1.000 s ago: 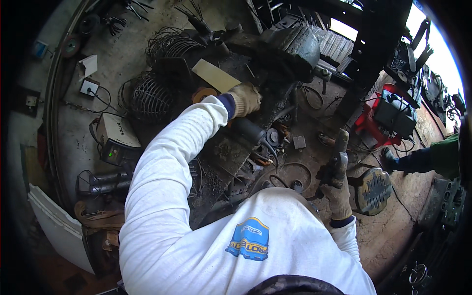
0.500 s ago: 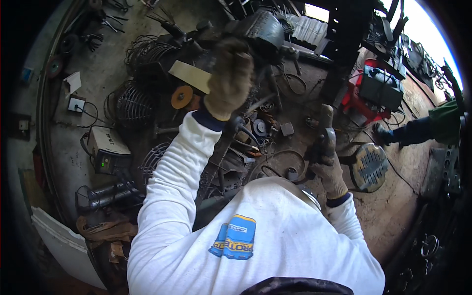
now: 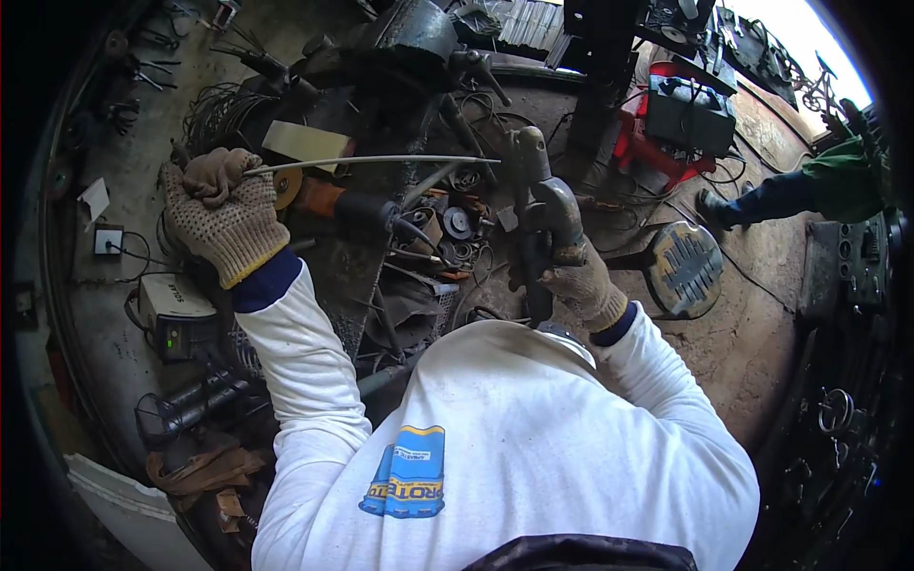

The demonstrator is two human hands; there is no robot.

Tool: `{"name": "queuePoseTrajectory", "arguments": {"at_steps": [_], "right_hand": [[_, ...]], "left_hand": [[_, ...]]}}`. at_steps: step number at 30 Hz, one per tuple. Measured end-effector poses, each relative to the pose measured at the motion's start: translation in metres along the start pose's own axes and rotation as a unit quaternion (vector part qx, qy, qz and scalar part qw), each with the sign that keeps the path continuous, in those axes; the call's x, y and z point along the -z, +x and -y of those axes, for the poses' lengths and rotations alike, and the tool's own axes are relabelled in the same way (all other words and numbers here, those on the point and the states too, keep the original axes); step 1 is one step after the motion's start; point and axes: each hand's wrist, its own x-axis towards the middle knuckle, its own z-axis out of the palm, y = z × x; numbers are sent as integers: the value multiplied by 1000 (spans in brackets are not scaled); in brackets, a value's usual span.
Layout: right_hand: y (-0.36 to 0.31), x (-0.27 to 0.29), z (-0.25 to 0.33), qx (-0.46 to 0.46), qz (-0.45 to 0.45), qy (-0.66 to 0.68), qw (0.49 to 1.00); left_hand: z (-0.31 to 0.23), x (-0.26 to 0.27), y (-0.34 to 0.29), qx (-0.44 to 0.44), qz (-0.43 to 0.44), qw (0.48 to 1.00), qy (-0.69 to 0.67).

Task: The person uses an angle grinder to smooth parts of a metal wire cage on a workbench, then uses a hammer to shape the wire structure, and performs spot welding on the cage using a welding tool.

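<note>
My left hand (image 3: 228, 214), in a dotted knit work glove, is closed on one end of a thin grey welding rod (image 3: 381, 160). The rod stretches to the right, slightly bowed, and its free end stops just short of the tool in my other hand. My right hand (image 3: 587, 290), also gloved, grips a dark, brass-toned electrode holder (image 3: 540, 186) with its jaw end pointing up. Beneath the rod lies an angle grinder (image 3: 328, 200) with an orange body and a round disc, close to my left hand.
A welding machine (image 3: 176, 309) stands on the floor at left. Farther off are a cream block (image 3: 303, 143), coiled wire, and a red-framed machine (image 3: 666, 128). A round slotted stool seat (image 3: 685, 269) is at right, near another person's leg (image 3: 766, 197). Cables cross the floor.
My left hand has swung left and down, and the welding rod now shows in it. My right hand has come left and up with the electrode holder. The whole view has shifted.
</note>
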Motion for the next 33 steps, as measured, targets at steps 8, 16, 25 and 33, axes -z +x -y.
{"name": "queuePoseTrajectory", "arguments": {"at_steps": [8,16,25,33], "right_hand": [[-3,-9,3,-49,27,39,998],[-3,0,3,-81,26,-12,996],[1,4,-2,-83,12,-65,994],[8,-9,4,-88,-18,-122,988]], "left_hand": [[-8,-1,-11,2,37,999,-8],[-7,-9,-20,19,63,998,5],[-4,-20,-30,-5,141,989,44],[-7,-17,-29,-5,184,981,56]]}}
